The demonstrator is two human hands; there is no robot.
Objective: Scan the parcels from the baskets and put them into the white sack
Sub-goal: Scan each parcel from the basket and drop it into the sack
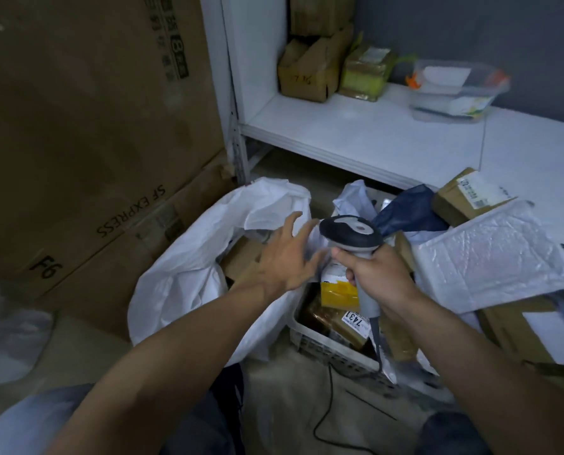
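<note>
Parcels point(333, 318) lie heaped in a white slatted basket point(326, 348) on the floor, seen from the head camera. Among them are a brown taped one with a label reading 7431, a yellow packet point(338, 293) and a dark blue bag point(408, 211) further back. A bubble mailer point(490, 254) lies across the pile at the right, partly over brown cardboard boxes.

Just left of the basket and touching it stands the white sack point(188, 267). Its mouth gapes open, and a brown carton point(241, 257) shows inside.

The left hand point(287, 254) hovers over the sack's right edge with its fingers spread wide and straight, holding nothing. The right hand point(379, 274) has its fingers wrapped around the grey handle of a barcode scanner point(351, 229) above the basket. The scanner's dark head is tilted up and away from the person, and its black cable point(323, 412) trails down to the floor.

Large cardboard boxes point(93, 126), one printed SF EXPRESS, are stacked at the left. Behind the basket a white shelf point(372, 133) carries small cartons and a clear plastic tub point(454, 90).
</note>
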